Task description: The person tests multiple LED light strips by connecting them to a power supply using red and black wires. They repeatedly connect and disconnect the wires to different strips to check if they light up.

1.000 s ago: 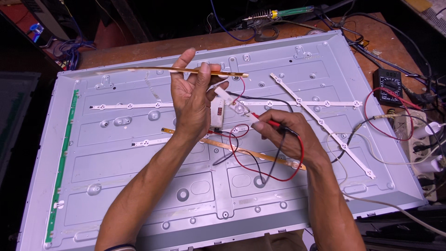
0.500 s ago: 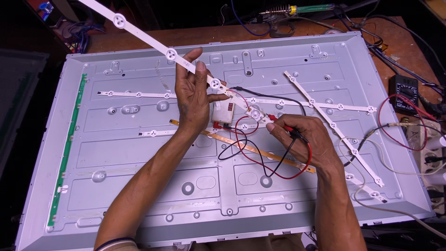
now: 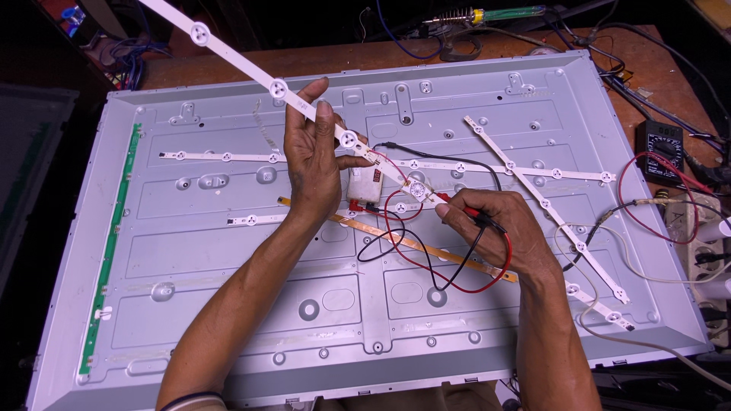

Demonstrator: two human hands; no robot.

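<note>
Holding long white LED strip with round lenses (image 3: 276, 86) raised diagonally above grey metal television back panel (image 3: 228, 259), left hand (image 3: 316, 156) clamped around strip's lower part. Right hand (image 3: 495, 224) pinched shut on red and black probe leads (image 3: 457, 204), tips touching strip's lower end beside small white tester box (image 3: 364, 185).

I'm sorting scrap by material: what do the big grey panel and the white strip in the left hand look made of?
The grey panel looks like stamped sheet metal with a dull matte finish: it has pressed ribs, round dimples and punched holes. The white strip held by the left hand seems a thin, stiff circuit-board strip coated white, carrying round clear lenses that are probably plastic; its core does not show.
</note>
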